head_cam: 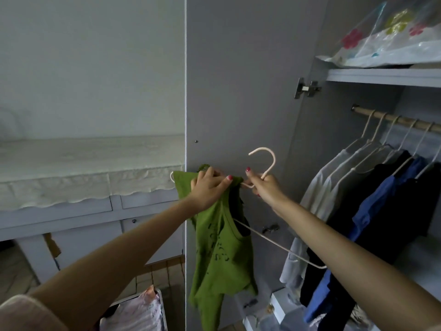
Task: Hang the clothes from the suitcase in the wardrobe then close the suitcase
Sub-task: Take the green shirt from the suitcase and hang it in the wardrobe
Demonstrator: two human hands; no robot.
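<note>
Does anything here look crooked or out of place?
Yes: the green top sits lopsided on the cream hanger. It is bunched on one shoulder under the left hand, while the hanger's other arm sticks out bare below the right hand.

This is a bedroom in a home. An open grey wardrobe (310,68) has a wooden rail (401,120) hung with shirts on hangers (372,177), and a shelf (381,76) above holds a flower-printed plastic storage bag (391,37). To the left stands a grey desk (71,218) with drawers, covered by a white scalloped cloth (83,173).
</note>
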